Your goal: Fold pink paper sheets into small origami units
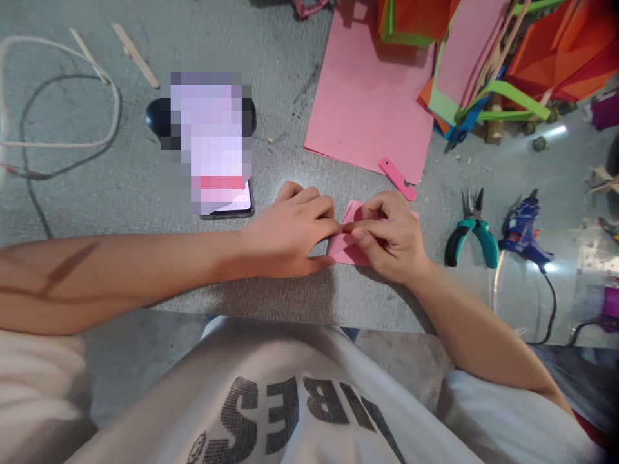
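Head view: one small folded piece of pink paper (345, 248) is seen at the centre of the frame, lying flat on the grey table (271, 161). Two hands are pressed onto it. The left hand (290, 235) is curled, its fingers bent down, with the thumb and fingertips laid on the paper's left edge. The right hand (391, 235) is half closed, its index finger stretched leftward across the fold and touching the left hand, the other fingers tucked over the paper. One large pink sheet (367, 96) is seen above the hands, with one pink utility knife (397, 178) at its lower edge. One pair of teal-handled pliers (471, 232) and one blue glue gun (525, 229) are seen at the right. One phone (227, 206) lies left of the hands, and two wooden sticks (135, 55) lie at the upper left.
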`<state>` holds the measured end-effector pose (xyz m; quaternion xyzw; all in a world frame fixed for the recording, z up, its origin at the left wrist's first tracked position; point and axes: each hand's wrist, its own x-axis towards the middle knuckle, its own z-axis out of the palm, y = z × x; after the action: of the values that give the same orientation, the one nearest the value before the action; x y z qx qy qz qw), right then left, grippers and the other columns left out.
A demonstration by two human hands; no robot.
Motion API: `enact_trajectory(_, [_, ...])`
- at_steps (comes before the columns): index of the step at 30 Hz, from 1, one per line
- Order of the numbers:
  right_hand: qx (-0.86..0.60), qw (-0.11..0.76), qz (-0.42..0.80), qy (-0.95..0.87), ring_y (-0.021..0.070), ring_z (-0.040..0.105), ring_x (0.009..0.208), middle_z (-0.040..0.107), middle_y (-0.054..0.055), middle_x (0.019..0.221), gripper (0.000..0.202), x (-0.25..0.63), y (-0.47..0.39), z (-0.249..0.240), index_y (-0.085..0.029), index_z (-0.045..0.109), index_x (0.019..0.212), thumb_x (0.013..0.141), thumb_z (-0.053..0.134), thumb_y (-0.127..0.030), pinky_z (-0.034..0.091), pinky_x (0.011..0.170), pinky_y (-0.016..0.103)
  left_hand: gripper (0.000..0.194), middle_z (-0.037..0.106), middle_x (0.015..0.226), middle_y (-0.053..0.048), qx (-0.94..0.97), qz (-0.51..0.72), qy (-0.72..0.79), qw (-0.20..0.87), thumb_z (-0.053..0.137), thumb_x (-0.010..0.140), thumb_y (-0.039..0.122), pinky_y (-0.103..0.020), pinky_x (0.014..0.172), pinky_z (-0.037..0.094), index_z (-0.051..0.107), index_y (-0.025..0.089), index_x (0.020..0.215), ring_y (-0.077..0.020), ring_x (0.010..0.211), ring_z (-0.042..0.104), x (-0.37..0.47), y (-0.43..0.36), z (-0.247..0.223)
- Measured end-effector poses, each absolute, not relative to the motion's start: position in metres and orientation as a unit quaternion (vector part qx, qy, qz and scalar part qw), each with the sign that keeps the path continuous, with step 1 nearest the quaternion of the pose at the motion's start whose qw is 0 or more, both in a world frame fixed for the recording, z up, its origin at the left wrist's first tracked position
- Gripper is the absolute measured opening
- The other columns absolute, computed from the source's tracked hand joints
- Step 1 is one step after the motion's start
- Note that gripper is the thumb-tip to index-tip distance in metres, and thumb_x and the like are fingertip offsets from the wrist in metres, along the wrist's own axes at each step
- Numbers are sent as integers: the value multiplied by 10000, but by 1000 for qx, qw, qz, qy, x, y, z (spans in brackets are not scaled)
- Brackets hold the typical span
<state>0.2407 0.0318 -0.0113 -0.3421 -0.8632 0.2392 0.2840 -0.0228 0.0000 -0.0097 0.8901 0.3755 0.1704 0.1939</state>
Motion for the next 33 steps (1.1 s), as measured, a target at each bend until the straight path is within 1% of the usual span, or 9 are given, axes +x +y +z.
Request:
enact_trajectory(3, [-345, 276, 225, -868, 266, 624, 995, 664, 75, 995, 502, 242, 32, -12, -312, 894, 867, 1157, 583, -579, 510, 996, 569, 318, 712, 1137, -113, 890, 171, 375, 194, 783, 1018, 482, -534, 1021, 399, 820, 228, 1205, -327, 1106, 609, -23, 0, -9])
enact_trajectory(8, [-365, 271, 200, -868, 325, 599, 1181, 714, 104, 1248, 493, 242, 29, -14, -319, 902, 903, 1169, 570, -567, 505, 1081, 643, 324, 721, 1167, -124, 889, 169, 376, 198, 783, 1015, 484, -531, 1019, 397, 807, 201, 1170, -329, 1113, 618, -22, 1, -10])
enact_trajectory(12, [-359, 269, 193, -873, 375, 568, 1332, 679, 84, 1475, 438, 241, 30, -14, -345, 907, 972, 1166, 583, -565, 481, 1174, 744, 292, 725, 1166, -123, 887, 168, 379, 206, 790, 1007, 476, -532, 1014, 395, 797, 206, 1119, -330, 1109, 620, -22, 2, -9])
enact_trajectory(15, [-354, 272, 192, -874, 399, 545, 1385, 663, 87, 1533, 444, 241, 30, -16, -330, 904, 964, 1164, 587, -568, 465, 1212, 784, 294, 723, 1166, -123, 885, 168, 381, 208, 799, 1006, 470, -534, 1018, 390, 799, 207, 1139, -332, 1118, 619, -22, 2, -8])
enact_trajectory(18, [-376, 280, 183, -864, 415, 534, 1424, 663, 109, 1518, 448, 241, 31, -18, -309, 896, 979, 1163, 584, -573, 466, 1240, 798, 292, 720, 1161, -113, 883, 171, 382, 213, 814, 997, 465, -528, 1020, 384, 805, 224, 1162, -327, 1121, 615, -22, 2, -9])
enact_trajectory(23, [-424, 290, 184, -838, 448, 508, 1495, 659, 132, 1510, 486, 241, 30, -20, -302, 893, 1105, 1169, 535, -625, 496, 1220, 781, 293, 722, 1141, -113, 880, 181, 381, 218, 835, 975, 465, -528, 1032, 383, 815, 208, 1113, -320, 1111, 616, -21, 3, -11])
enact_trajectory(29, [-436, 284, 169, -837, 449, 550, 1427, 668, 130, 1529, 542, 243, 31, -16, -326, 873, 1233, 1189, 439, -648, 444, 1161, 751, 335, 732, 1170, -128, 879, 173, 389, 217, 856, 953, 477, -537, 1033, 392, 823, 190, 1122, -335, 1128, 628, -20, 2, -11])
enact_trajectory(31, [-414, 293, 167, -845, 414, 630, 1302, 719, 132, 1401, 506, 244, 32, -14, -302, 858, 1168, 1166, 498, -658, 438, 1119, 712, 327, 735, 1172, -128, 877, 174, 393, 215, 854, 952, 469, -539, 1024, 396, 824, 197, 1131, -342, 1133, 633, -19, 2, -10])
enact_trajectory(33, [-391, 290, 173, -856, 360, 681, 1142, 762, 102, 1205, 443, 244, 32, -12, -277, 813, 998, 1104, 633, -668, 428, 1083, 669, 301, 737, 1161, -126, 875, 179, 395, 216, 846, 954, 456, -540, 1018, 399, 821, 207, 1120, -345, 1134, 636, -19, 1, -10])
